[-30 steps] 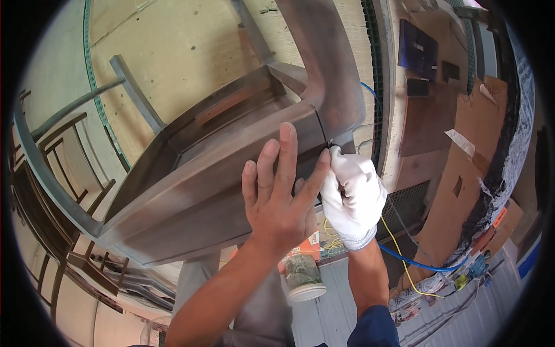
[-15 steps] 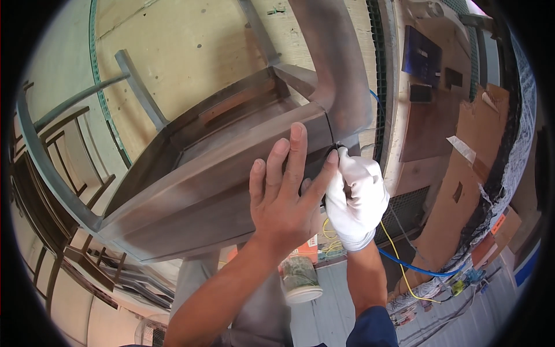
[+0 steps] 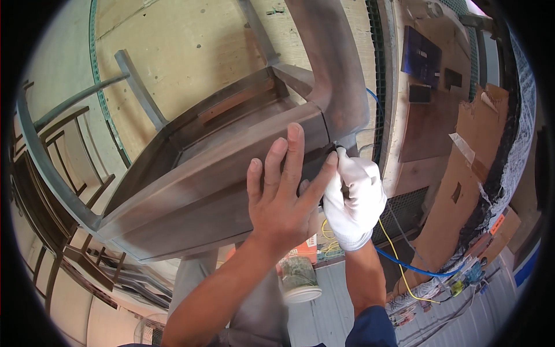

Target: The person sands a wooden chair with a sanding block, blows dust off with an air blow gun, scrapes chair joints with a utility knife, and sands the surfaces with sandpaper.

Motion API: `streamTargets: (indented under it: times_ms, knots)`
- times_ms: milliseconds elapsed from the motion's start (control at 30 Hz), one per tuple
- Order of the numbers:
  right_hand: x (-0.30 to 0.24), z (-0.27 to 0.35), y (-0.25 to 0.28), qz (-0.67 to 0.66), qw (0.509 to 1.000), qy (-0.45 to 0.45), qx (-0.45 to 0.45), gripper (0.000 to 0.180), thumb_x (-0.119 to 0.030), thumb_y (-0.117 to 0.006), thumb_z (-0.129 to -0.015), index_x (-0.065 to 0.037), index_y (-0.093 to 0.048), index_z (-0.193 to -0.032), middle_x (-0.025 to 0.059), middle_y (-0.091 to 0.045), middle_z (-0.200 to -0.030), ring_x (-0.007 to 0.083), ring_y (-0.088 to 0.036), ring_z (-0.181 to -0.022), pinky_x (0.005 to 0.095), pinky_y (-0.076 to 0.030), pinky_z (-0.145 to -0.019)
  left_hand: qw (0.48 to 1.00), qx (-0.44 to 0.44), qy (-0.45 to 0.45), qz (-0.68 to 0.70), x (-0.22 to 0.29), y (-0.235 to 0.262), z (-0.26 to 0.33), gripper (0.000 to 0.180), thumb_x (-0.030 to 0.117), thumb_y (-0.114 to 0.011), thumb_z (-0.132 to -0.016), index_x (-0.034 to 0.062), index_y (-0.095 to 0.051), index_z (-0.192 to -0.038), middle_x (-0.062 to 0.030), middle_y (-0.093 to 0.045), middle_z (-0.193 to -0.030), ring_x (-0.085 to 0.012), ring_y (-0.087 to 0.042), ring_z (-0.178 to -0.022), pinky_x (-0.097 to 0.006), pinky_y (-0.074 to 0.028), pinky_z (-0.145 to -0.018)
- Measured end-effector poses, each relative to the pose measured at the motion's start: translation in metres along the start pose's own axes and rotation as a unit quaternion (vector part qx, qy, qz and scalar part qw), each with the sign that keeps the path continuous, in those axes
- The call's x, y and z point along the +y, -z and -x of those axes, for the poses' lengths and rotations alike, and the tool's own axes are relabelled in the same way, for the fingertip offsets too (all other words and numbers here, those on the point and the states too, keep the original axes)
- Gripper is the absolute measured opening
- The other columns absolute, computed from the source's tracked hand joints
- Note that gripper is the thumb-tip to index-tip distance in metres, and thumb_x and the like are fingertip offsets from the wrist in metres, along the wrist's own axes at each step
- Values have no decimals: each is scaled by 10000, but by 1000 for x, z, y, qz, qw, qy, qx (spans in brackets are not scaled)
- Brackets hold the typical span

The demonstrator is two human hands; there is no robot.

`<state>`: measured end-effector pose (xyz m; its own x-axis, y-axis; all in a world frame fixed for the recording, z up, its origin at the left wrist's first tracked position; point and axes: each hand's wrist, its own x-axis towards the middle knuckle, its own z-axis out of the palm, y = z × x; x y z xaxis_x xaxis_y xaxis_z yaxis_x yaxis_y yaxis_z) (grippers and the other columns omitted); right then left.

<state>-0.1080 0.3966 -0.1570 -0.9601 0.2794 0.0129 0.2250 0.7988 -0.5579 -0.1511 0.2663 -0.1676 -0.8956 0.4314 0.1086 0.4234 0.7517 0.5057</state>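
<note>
White-gloved right hand [image 3: 354,196] at smooth, angular brown frame [image 3: 191,191].

Right hand [image 3: 354,196]: white fabric glove [image 3: 361,179], ribbed cuff [image 3: 355,242] at its 6 o'clock edge. Right sleeve [image 3: 373,328], at 5 o'clock: dark blue, forearm [image 3: 365,280] exposed. Left hand [image 3: 280,208]: ungloved. Trousers [image 3: 263,298], toward 6 o'clock: grey.

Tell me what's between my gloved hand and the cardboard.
The head view shows dark mesh, a yellow cord and a grey cord between the gloved right hand and the cardboard, with a blue hose below.
</note>
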Motion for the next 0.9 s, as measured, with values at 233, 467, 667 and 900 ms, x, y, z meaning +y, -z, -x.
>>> streamTargets:
  times_ms: [233, 467, 667, 900]
  knots:
    - [1, -7, 5, 14, 999, 43, -20, 399, -50, -761, -843, -69, -699, -1237, 92, -652, -939, 214, -626, -706, 327, -508, -600, 999, -37, -8, 12, -3, 4, 5, 457, 18, -525, -895, 220, -782, -1214, -270, -427, -1594, -363, -349, -1511, -438, -72, -1258]
    - [-7, -1, -5, -41, 998, -29, 38, 271, 4, -761, -882, -30, -712, -1147, 88, -652, -912, 132, -599, -678, 265, -486, -593, 1000, 25, 7, 8, 1, -7, 2, 411, 82, -579, -907, 248, -752, -1241, -154, -518, -1564, -281, -415, -1497, -414, -141, -1261]
    - [-5, 4, -7, -46, 997, -45, 47, 283, -64, -763, -879, -77, -682, -1150, 128, -657, -964, 271, -672, -723, 370, -538, -599, 999, 18, 22, 23, 5, -3, 0, 403, 99, -590, -928, 257, -738, -1267, -139, -555, -1534, -267, -414, -1503, -401, -155, -1263]
    - [-7, -1, -9, -30, 997, -15, 67, 283, -49, -765, -876, -69, -689, -1148, 140, -656, -950, 293, -666, -728, 385, -528, -607, 1000, 9, 8, 21, 1, -2, -1, 371, 148, -577, -960, 247, -735, -1280, -134, -542, -1546, -265, -400, -1515, -406, -140, -1268]
